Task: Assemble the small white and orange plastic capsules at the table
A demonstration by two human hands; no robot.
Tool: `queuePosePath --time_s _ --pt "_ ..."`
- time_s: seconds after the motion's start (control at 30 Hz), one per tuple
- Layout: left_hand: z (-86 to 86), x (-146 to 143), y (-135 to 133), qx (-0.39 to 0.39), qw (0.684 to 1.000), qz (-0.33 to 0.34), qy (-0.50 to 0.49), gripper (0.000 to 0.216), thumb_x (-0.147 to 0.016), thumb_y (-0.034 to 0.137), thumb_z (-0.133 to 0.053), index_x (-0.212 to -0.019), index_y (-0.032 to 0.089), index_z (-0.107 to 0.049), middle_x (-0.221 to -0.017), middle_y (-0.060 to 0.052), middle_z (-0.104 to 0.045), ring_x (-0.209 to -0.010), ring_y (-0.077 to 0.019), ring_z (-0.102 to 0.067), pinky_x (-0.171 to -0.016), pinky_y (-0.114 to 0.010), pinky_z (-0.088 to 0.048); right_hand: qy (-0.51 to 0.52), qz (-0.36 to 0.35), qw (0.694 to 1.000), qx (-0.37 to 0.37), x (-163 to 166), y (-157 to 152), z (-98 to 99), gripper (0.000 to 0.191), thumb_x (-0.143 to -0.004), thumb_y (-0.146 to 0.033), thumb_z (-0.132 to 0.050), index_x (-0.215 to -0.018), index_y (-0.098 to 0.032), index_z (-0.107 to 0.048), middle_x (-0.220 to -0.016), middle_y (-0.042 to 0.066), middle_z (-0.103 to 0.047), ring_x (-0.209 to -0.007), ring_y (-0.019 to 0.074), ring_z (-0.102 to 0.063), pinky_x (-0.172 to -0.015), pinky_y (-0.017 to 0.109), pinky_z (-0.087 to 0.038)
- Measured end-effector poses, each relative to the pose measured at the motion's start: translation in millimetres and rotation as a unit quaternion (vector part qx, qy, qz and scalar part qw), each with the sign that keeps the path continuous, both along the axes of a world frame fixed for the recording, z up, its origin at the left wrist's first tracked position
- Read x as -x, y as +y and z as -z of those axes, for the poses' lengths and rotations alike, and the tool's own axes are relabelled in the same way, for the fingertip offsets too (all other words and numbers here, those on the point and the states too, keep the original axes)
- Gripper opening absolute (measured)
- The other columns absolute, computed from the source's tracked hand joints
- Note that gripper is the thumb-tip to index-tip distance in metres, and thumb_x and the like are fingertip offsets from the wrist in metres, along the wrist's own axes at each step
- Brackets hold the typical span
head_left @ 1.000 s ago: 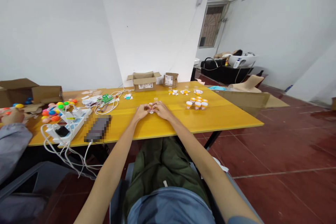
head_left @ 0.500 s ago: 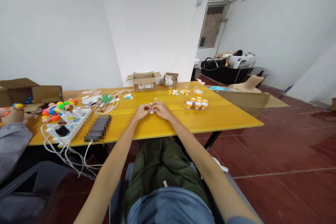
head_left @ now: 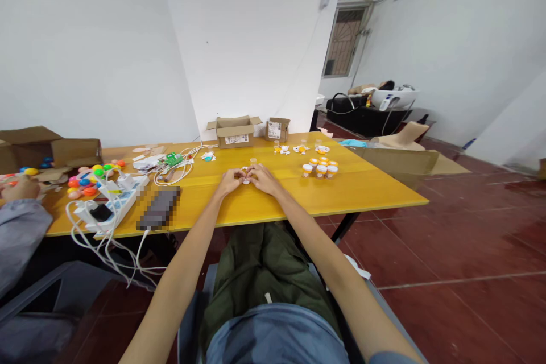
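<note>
Over the table's middle, my left hand point(head_left: 231, 181) and my right hand point(head_left: 263, 179) meet, fingertips pinched together. Both grip a small white piece point(head_left: 246, 182), whose exact kind is too small to make out; fingers cover part of it. Just behind them stands a small clear cup point(head_left: 253, 161). To the right is a cluster of small clear jars point(head_left: 321, 170) with white and orange tops. Farther back lie little piles of white and orange parts point(head_left: 301, 149), with clear cups behind them. A pile with white and turquoise parts point(head_left: 208, 157) rests at the back left.
A phone point(head_left: 160, 208) and a white power strip point(head_left: 119, 205) with tangled cables occupy the left side. Colourful balls point(head_left: 87, 181) lie beyond, near another person's sleeve point(head_left: 21, 233). Two cardboard boxes, one open point(head_left: 234, 132) and one smaller point(head_left: 277, 129), stand against the wall.
</note>
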State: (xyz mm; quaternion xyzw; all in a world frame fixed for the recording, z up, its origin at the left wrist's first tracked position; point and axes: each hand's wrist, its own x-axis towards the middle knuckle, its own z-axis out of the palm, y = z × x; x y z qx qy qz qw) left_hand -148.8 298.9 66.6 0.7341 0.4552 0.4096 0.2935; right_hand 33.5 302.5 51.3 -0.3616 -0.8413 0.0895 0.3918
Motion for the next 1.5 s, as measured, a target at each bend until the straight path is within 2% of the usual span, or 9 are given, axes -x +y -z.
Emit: queuePosePath --time_s 0.4,0.57,0.73,0.97,1.2,1.5 --pt "-5.0 -0.7 -3.6 0.004 0.999 -0.001 -0.034 0.005 -0.067 0.018 -0.068 -0.070 0.020 -0.071 -0.074 -0.001 -0.074 -0.081 -0.0193 -0.070 -0.085 -0.033 -0.055 0.003 0.010 1.000 0.000 1.8 -4.6 -3.5 0.010 -0.085 -0.016 -0.064 -0.084 -0.024 -0.071 -0.105 0.007 -0.068 -0.105 0.0234 -0.060 -0.098 0.043 -0.046" --pt "-7.9 7.1 0.3 -0.004 0.996 -0.070 -0.057 0.006 -0.070 0.019 -0.065 -0.071 0.020 -0.071 -0.076 -0.002 -0.074 -0.080 -0.0200 -0.068 -0.076 -0.030 -0.055 0.011 0.031 0.999 -0.003 1.0 -2.2 -1.8 0.018 -0.083 -0.011 -0.060 -0.088 -0.025 -0.070 -0.102 0.005 -0.070 -0.101 0.0228 -0.060 -0.095 0.042 -0.047" --pt "-10.7 15.9 -3.4 -0.008 0.992 -0.122 0.014 0.010 -0.070 0.018 -0.061 -0.068 0.019 -0.070 -0.072 -0.002 -0.073 -0.076 -0.0202 -0.067 -0.075 -0.030 -0.053 0.014 0.054 0.998 0.001 -1.5 0.1 0.3 0.020 -0.083 -0.010 -0.058 -0.090 -0.025 -0.069 -0.106 0.006 -0.071 -0.102 0.0231 -0.061 -0.094 0.040 -0.047" --pt "-10.8 15.4 -9.7 -0.019 0.988 -0.098 0.121 0.011 -0.069 0.014 -0.062 -0.070 0.018 -0.071 -0.070 -0.002 -0.071 -0.073 -0.0182 -0.065 -0.076 -0.030 -0.052 0.003 0.080 0.997 0.023 -0.4 -1.8 -2.7 0.021 -0.083 -0.010 -0.056 -0.090 -0.025 -0.070 -0.108 0.006 -0.071 -0.105 0.0242 -0.061 -0.096 0.041 -0.047" --pt "-6.5 17.6 -7.0 -0.038 0.991 -0.066 0.112 0.009 -0.073 0.015 -0.062 -0.068 0.019 -0.069 -0.067 -0.002 -0.069 -0.072 -0.0191 -0.065 -0.074 -0.031 -0.053 -0.017 0.088 0.995 0.040 0.9 -8.5 -8.8 0.018 -0.085 -0.016 -0.057 -0.090 -0.026 -0.071 -0.111 0.006 -0.071 -0.108 0.0252 -0.060 -0.097 0.042 -0.046" --pt "0.2 19.1 -2.1 -0.063 0.991 -0.053 0.106 0.008 -0.075 0.016 -0.064 -0.074 0.020 -0.070 -0.076 -0.005 -0.072 -0.078 -0.0217 -0.067 -0.079 -0.034 -0.054 -0.032 0.065 0.997 0.037 1.3 -13.5 -12.8 0.019 -0.081 -0.014 -0.058 -0.088 -0.025 -0.072 -0.111 0.006 -0.070 -0.107 0.0257 -0.059 -0.095 0.043 -0.046"
